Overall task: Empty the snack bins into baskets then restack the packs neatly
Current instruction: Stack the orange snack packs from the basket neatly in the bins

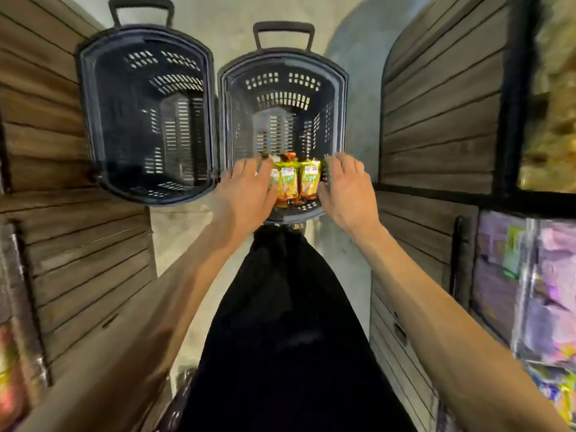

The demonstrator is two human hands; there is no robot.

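We look down at two dark slotted baskets standing side by side on the pale floor (237,23), each with its pull handle raised at the far end. The left basket (88,120) sits slightly further from us than the right basket (345,120), and their rims almost touch.

Our hands are both at the near end of the right basket, holding a small bundle of snack packs (296,182) between them. The packs are yellow and orange, they stand upright side by side, and they sit just inside the basket's near wall. Our left hand (246,188) clasps the bundle's left side, with the thumb lying against the front of the packs and the fingers reaching along the far side. Our right hand (346,188) clasps the right side in the same way, its fingertips bent down over the far edge. The fingertips are blurred, so we cannot tell how tightly they press.

Our dark trousers (280,338) fill the middle of the view below the basket. Wooden slatted panels (78,260) line both sides of the aisle. On the right, a shelf holds purple packets (551,291), which are blurred.
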